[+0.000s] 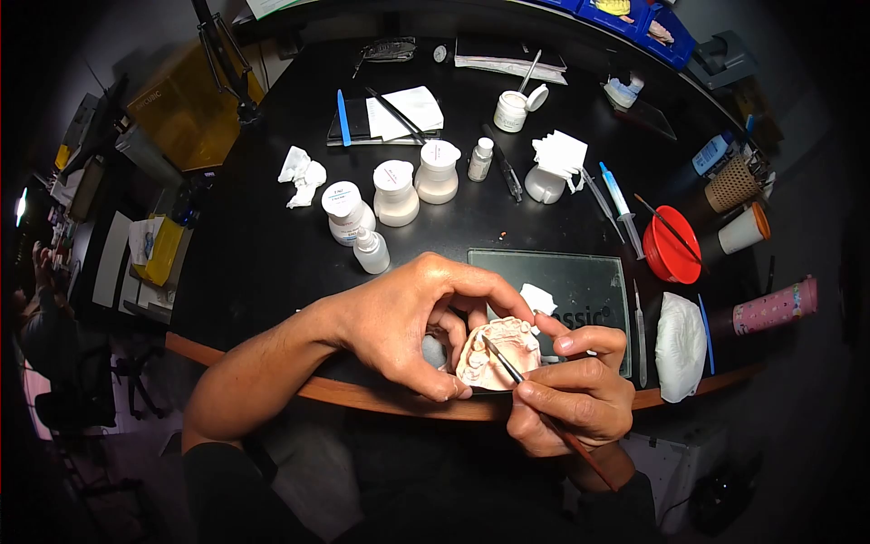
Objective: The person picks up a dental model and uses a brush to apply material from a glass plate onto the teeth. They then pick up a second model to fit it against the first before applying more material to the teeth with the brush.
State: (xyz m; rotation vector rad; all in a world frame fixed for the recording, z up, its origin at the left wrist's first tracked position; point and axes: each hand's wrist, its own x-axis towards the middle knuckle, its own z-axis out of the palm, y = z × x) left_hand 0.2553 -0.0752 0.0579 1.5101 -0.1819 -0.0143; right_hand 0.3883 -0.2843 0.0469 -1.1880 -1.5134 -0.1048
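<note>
My left hand (399,326) grips a pinkish dental cast (521,346) above the front edge of the desk, its fingers curled over the far side and the thumb at the near left. A thin brush (504,360) is pinched in my right hand (580,399). The brush's dark tip touches or nearly touches the teeth on the cast's left side, and its reddish-brown handle slants down to the right. Just behind the cast, a crumpled white piece (538,297) lies on a glass slab (562,270). Part of the cast is hidden by my left fingers.
Several white jars (395,192) and a dropper bottle (371,251) stand left of centre. To the right are a red bowl (671,245), a syringe (621,199), a folded white cloth (680,349) and a pink tumbler (775,306). Blue bins (666,36) sit at the back.
</note>
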